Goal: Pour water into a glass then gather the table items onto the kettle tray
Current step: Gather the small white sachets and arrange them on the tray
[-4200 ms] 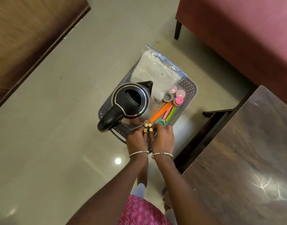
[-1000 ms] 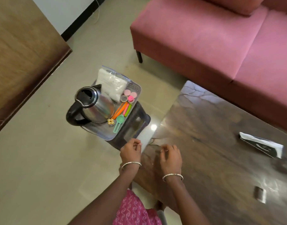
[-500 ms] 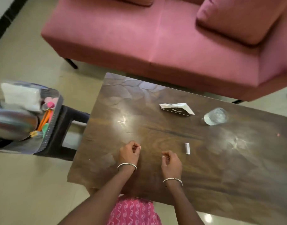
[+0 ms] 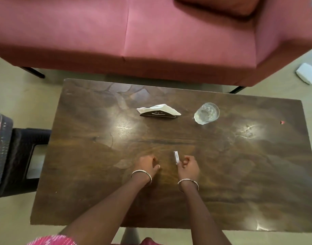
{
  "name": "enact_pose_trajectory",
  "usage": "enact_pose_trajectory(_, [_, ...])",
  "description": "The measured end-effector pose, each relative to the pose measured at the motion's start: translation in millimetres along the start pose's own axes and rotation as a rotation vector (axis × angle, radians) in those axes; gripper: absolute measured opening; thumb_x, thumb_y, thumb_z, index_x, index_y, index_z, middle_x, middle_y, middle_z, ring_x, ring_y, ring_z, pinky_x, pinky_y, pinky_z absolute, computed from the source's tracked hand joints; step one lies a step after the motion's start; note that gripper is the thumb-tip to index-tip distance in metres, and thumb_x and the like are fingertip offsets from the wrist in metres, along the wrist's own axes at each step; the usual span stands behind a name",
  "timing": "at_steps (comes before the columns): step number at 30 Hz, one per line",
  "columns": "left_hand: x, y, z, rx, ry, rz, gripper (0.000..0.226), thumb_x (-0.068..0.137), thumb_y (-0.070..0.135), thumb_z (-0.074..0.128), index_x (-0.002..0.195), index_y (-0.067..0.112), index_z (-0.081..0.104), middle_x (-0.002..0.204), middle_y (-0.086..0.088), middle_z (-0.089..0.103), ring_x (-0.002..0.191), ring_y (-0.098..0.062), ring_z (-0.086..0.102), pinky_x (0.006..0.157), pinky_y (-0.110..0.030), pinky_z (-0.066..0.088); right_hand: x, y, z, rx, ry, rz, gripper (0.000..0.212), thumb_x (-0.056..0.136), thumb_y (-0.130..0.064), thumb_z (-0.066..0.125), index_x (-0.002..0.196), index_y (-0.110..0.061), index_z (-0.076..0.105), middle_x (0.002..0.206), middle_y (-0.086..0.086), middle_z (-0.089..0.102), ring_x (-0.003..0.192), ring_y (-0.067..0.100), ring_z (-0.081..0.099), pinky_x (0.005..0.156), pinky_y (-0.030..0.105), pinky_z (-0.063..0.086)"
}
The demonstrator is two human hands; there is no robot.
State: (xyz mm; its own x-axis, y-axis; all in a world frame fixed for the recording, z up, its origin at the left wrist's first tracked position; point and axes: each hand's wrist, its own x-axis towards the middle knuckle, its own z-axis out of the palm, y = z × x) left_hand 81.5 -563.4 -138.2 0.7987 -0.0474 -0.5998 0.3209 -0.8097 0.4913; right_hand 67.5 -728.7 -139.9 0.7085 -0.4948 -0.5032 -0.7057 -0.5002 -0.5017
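A clear glass point(image 4: 207, 113) with water stands at the back right of the dark wooden table point(image 4: 98, 174). A small white stick point(image 4: 176, 157) lies near the table's middle front. My right hand point(image 4: 188, 167) has its fingers curled, and its leftmost fingertip touches the stick's near end. No grip on the stick shows. My left hand point(image 4: 148, 164) rests on the table to the left with fingers curled and holds nothing. The grey kettle tray point(image 4: 1, 147) shows only as a corner at the left edge. The kettle is out of view.
A black napkin holder point(image 4: 158, 111) with white napkins stands at the back middle of the table. The tray sits on a black stool point(image 4: 28, 156) left of the table. A pink sofa point(image 4: 151, 32) runs along the far side. A white object point(image 4: 307, 73) lies on the floor.
My view swung right from the tray to the table. Both hands left the tray and came over the table. My right hand moved up to the white stick.
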Motion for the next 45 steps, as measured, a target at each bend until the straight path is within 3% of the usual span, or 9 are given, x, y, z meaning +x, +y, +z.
enact_pose_trajectory(10, [19,-11,11,-0.026,-0.023,-0.018,0.021,0.084,0.027,0.068,0.103,0.020,0.066,0.098,0.004,0.068,0.091,-0.016,0.063,0.086,-0.028,0.050,33,7,24,-0.179,-0.064,-0.059,0.017,0.083,-0.016,0.072,0.097,-0.009,0.065,0.101,0.011,0.067,0.095,0.029,0.063,0.082,0.035,0.047])
enact_pose_trajectory(17, [-5,-11,-6,-0.533,0.107,-0.166,0.014,0.084,0.017,0.070,0.098,0.013,0.073,0.087,0.000,0.070,0.079,-0.010,0.062,0.078,-0.021,0.050,-18,-21,28,0.606,-0.244,0.269,0.023,0.079,0.005,0.075,0.100,0.012,0.066,0.086,0.024,0.070,0.070,0.023,0.066,0.062,0.026,0.060])
enact_pose_trajectory(20, [-24,-19,-25,-0.865,0.042,-0.239,0.016,0.088,0.014,0.067,0.103,0.007,0.070,0.086,-0.009,0.067,0.080,-0.019,0.063,0.077,-0.036,0.057,-55,-42,30,0.760,-0.361,0.260,0.014,0.081,0.007,0.072,0.095,0.003,0.070,0.080,0.011,0.073,0.069,0.015,0.068,0.059,0.019,0.057])
enact_pose_trajectory(22, [-38,-34,-42,-1.000,0.030,-0.253,0.017,0.089,0.014,0.066,0.103,0.006,0.070,0.084,-0.007,0.069,0.078,-0.017,0.065,0.066,-0.027,0.057,-80,-57,36,0.793,-0.435,0.234,0.014,0.082,0.005,0.072,0.092,-0.003,0.071,0.081,0.008,0.075,0.071,0.014,0.070,0.063,0.021,0.058])
enact_pose_trajectory(26, [-65,-74,-82,-1.134,0.100,-0.287,0.010,0.084,0.010,0.071,0.094,0.006,0.072,0.076,-0.009,0.068,0.062,-0.013,0.060,0.049,-0.017,0.047,-125,-90,58,0.762,-0.578,0.183,0.021,0.083,0.005,0.071,0.104,0.005,0.069,0.086,0.016,0.073,0.075,0.020,0.069,0.067,0.021,0.059])
enact_pose_trajectory(30, [-92,-124,-121,-1.274,0.144,-0.344,0.014,0.080,0.007,0.075,0.093,0.002,0.072,0.081,-0.016,0.069,0.068,-0.020,0.061,0.060,-0.029,0.051,-167,-124,88,0.660,-0.667,0.092,0.029,0.079,0.007,0.074,0.106,0.011,0.064,0.083,0.020,0.071,0.070,0.020,0.070,0.065,0.022,0.059])
enact_pose_trajectory(35, [-131,-188,-165,-1.441,0.251,-0.370,0.013,0.082,0.002,0.071,0.093,-0.003,0.068,0.081,-0.014,0.070,0.059,-0.012,0.068,0.049,-0.022,0.053,-222,-165,135,0.522,-0.698,0.003,0.023,0.083,-0.001,0.074,0.102,0.008,0.064,0.082,0.021,0.070,0.063,0.017,0.067,0.059,0.021,0.055])
enact_pose_trajectory(40, [-170,-272,-200,-1.428,0.433,-0.501,0.015,0.081,0.007,0.073,0.094,-0.001,0.071,0.085,-0.020,0.070,0.073,-0.024,0.065,0.065,-0.033,0.057,-284,-189,197,0.400,-0.739,-0.011,0.014,0.087,-0.001,0.069,0.101,0.002,0.066,0.071,0.012,0.066,0.059,0.013,0.062,0.056,0.020,0.054])
enact_pose_trajectory(45, [-196,-367,-228,-1.378,0.619,-0.656,0.015,0.081,0.006,0.074,0.092,-0.002,0.069,0.080,-0.017,0.067,0.068,-0.024,0.062,0.053,-0.022,0.058,-335,-214,257,0.308,-0.795,-0.043,0.006,0.091,-0.005,0.065,0.096,-0.007,0.069,0.075,0.011,0.070,0.062,0.015,0.062,0.053,0.022,0.051])
